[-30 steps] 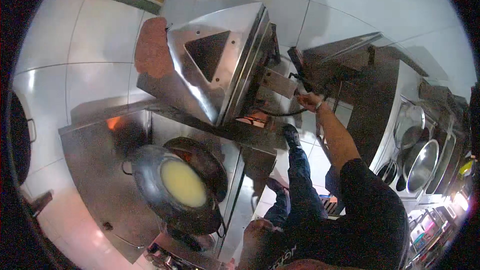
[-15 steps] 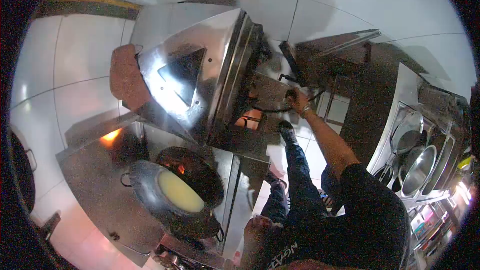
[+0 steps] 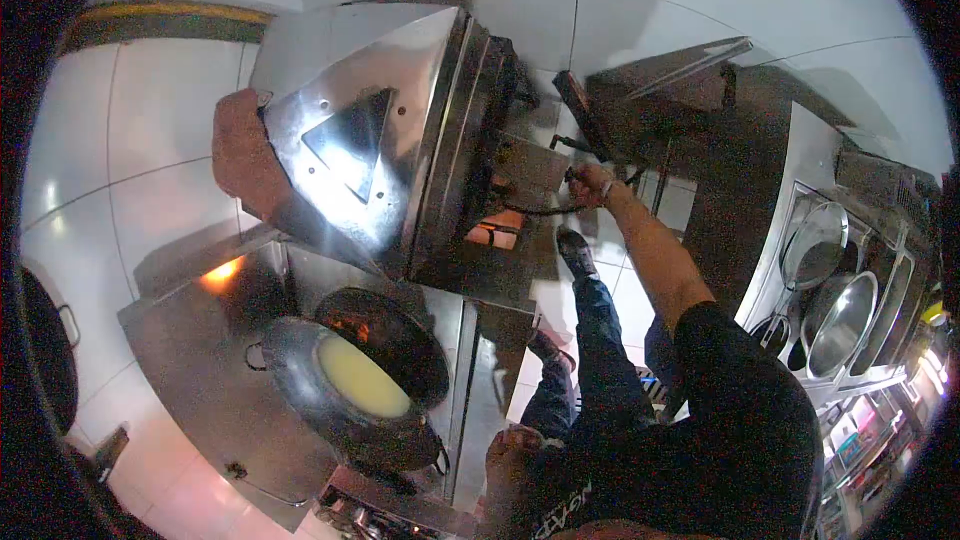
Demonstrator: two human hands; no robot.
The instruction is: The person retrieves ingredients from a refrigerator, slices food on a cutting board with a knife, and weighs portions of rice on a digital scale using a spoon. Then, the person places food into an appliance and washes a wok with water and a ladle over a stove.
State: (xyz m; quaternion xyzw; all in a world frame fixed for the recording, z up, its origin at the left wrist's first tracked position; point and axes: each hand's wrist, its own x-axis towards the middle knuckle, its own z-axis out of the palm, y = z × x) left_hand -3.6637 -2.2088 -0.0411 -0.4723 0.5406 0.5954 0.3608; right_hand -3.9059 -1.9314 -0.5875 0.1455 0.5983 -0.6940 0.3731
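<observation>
My right hand (image 3: 590, 185) reaches out, fingers closed around a small dark knob-like part beside a black hose (image 3: 545, 211). A bent dark pipe (image 3: 578, 146) is just above that hand. Close to my body, my left hand (image 3: 512, 450) is curled; whatever it may hold is hidden. To its left, a large wok (image 3: 295, 370) with loop handles contains pale yellow liquid (image 3: 362, 377). Behind the wok is a dark round burner opening (image 3: 385, 340) with orange glow inside.
A shiny metal hood-like unit (image 3: 400, 180) stands above the steel stove top (image 3: 210, 370). Flame light (image 3: 222, 272) shows at the back panel. Metal bowls (image 3: 840, 332) and strainers (image 3: 815, 245) are at the right. My shoe (image 3: 575, 252) rests on the tiled floor.
The view has shifted slightly, so the metal unit appears further left. My right hand stays by the hose, a little higher in view. My left hand remains near my body.
</observation>
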